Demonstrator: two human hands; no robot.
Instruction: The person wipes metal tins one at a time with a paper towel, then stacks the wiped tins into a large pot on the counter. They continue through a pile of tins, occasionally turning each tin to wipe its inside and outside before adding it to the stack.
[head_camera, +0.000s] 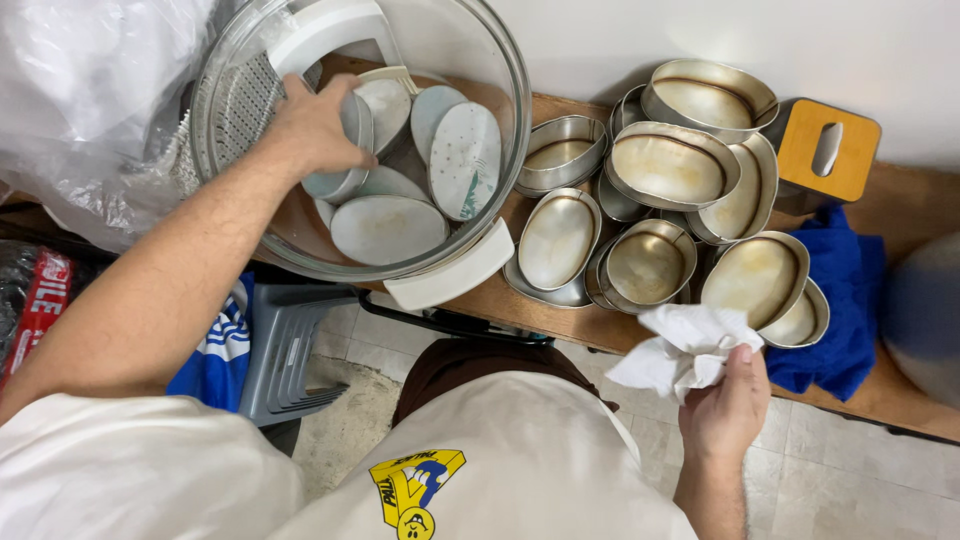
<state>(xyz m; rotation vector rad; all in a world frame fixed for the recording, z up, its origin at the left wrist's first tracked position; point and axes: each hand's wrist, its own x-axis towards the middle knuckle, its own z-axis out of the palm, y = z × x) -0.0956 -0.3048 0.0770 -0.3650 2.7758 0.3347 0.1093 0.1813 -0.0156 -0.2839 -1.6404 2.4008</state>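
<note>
Presently: left hand (318, 125) closed around oval metal tin (345, 150) inside glass bowl (500, 70).
Right hand (728, 405) clenched crumpled paper towel (685, 350). Tin judged light, rigid, slick; rim the best hold.

White wall (620, 40), wooden bench (900, 380), pale tiled floor (830, 490), grey plastic stool (285, 350).

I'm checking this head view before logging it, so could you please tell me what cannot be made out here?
- Left hand: its fingertips are hidden behind the metal tin it grips inside the glass bowl.
- Right hand: the palm side is covered by the crumpled white paper towel.
- Stacked oval tins: the lower ones are hidden by those on top, so no count.
- Grey round thing: blurred and cut off by the right edge.
</note>
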